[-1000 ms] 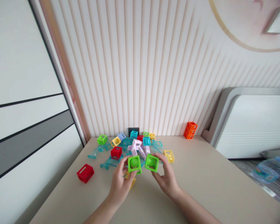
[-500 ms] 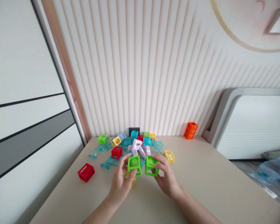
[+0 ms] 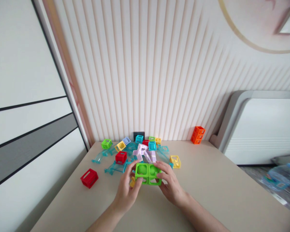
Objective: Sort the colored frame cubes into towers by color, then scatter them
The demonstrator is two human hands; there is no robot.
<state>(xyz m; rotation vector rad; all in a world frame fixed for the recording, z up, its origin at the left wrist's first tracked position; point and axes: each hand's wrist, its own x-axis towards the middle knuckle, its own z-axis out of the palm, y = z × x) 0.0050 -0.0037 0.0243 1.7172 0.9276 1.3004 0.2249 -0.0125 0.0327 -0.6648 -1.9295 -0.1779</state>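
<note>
Two green toy blocks, a left one [image 3: 141,170] and a right one [image 3: 153,170], touch side by side above the table. Each is a hollow cube with a round dished face. My left hand [image 3: 126,188] is closed on the left block, thumb on its near side. My right hand [image 3: 172,185] grips the right block from its outer side. Whether the blocks are locked together I cannot tell. Partly hidden behind my left fingers is a yellow block [image 3: 132,182]. Lilac pieces [image 3: 145,152] lie just beyond the hands.
Clear blue track pieces [image 3: 114,168] lie among several coloured blocks at the back. A red block [image 3: 89,178] sits at left, a yellow frame block [image 3: 175,161] at right. An orange stack [image 3: 198,135] stands by the ribbed wall [image 3: 145,71]. A bottle [image 3: 280,177] is beyond the table's right edge.
The two green blocks were apart with a gap between them; now they meet side by side. My hands have come slightly closer together.
</note>
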